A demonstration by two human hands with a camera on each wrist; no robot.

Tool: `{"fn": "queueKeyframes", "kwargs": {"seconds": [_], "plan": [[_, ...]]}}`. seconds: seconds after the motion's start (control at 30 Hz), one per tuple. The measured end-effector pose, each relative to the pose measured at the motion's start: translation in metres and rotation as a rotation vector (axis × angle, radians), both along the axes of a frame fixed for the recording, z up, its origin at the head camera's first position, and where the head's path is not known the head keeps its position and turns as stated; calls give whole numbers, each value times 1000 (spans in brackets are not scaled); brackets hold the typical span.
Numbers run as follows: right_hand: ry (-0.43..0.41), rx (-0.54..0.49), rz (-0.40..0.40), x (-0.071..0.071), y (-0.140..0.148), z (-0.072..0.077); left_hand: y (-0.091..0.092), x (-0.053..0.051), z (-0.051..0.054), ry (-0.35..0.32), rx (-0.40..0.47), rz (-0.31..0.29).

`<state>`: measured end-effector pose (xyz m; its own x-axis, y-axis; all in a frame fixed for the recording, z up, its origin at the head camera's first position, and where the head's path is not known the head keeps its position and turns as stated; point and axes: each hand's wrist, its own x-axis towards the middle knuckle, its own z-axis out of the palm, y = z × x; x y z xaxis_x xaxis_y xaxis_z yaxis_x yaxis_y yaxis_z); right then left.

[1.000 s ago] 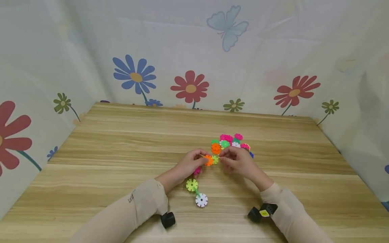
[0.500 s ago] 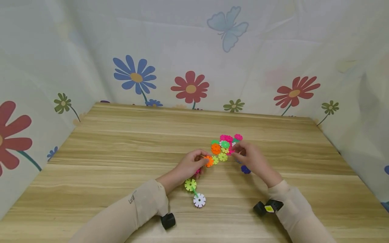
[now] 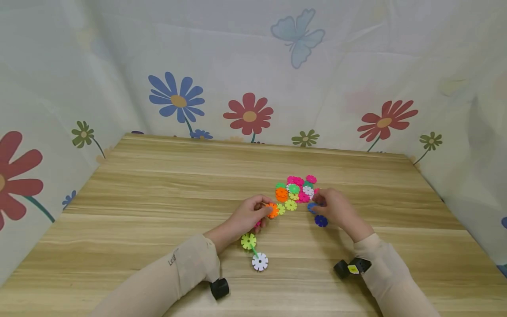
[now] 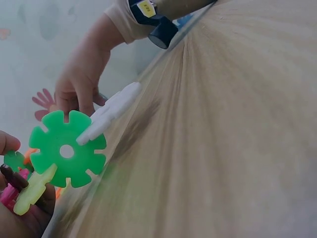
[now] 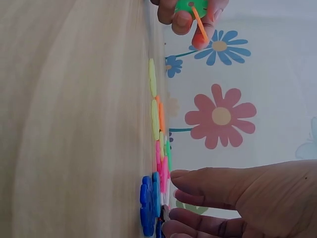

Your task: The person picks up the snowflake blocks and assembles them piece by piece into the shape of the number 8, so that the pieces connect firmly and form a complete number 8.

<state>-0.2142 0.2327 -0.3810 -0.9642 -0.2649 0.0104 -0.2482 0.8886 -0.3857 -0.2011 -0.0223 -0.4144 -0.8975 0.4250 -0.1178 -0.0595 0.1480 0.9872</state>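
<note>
My left hand [image 3: 249,215] grips a chain of notched plastic discs. At its fingertips sits an orange disc [image 3: 273,210]; in the right wrist view it is edge-on, joined to a green disc [image 5: 190,7]. Below the hand hang a yellow disc [image 3: 248,241], a green disc [image 4: 68,148] and a white disc [image 3: 259,261], slotted together. A pink disc [image 4: 10,194] is partly hidden by the fingers. My right hand [image 3: 336,207] reaches over the right side of a loose pile, beside a blue disc [image 3: 311,207] and a dark blue disc [image 3: 321,221]. Its thumb and fingers are apart.
Loose discs lie in a pile on the wooden table [image 3: 178,176]: pink discs [image 3: 297,181], orange discs [image 3: 281,193], a white disc [image 3: 308,190] and a yellow disc [image 3: 291,205]. A flower-printed curtain [image 3: 222,53] stands behind the table.
My right hand has moved right, from near the left hand to the pile's right side. A yellow disc and the blue discs have come into view. The left hand stays nearly still with its chain.
</note>
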Motion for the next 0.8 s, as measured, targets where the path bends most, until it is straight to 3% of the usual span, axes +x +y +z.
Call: {"fn": "queueKeyframes", "kwargs": {"seconds": [0.4,0.8], "plan": [[-53,47,-13,-4,5,-6,0,-2,-3,-3,15,-9],[-44,-40,-11,-3,7,-6,0,0,-3,4,11,0]]}}
